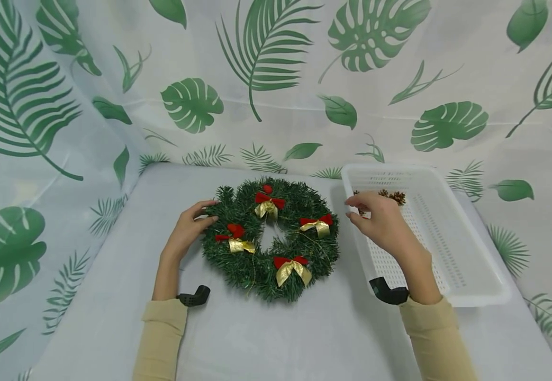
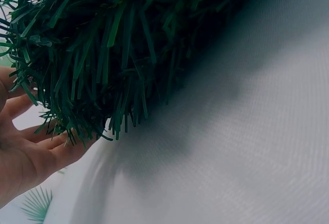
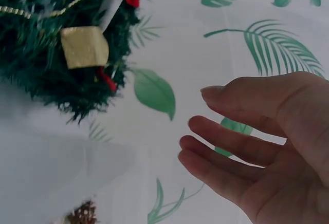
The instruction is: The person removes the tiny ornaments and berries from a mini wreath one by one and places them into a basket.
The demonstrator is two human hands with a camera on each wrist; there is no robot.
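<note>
A green tinsel wreath [image 1: 271, 238] with several red-and-gold bows lies flat on the white table. My left hand [image 1: 191, 227] rests against its left edge, fingers straight under the needles [image 2: 87, 64], as the left wrist view shows with the fingers [image 2: 49, 144] touching the green strands. My right hand [image 1: 376, 217] hovers open and empty above the near-left part of a white plastic basket [image 1: 452, 264], to the right of the wreath. In the right wrist view the fingers [image 3: 231, 142] are relaxed and hold nothing, with the wreath [image 3: 46, 44] at the upper left.
Several pine cones [image 1: 392, 197] lie in the basket's far end; one pine cone [image 3: 82, 215] shows in the right wrist view. A leaf-print curtain [image 1: 276, 79] hangs behind and on both sides of the table [image 1: 280, 338].
</note>
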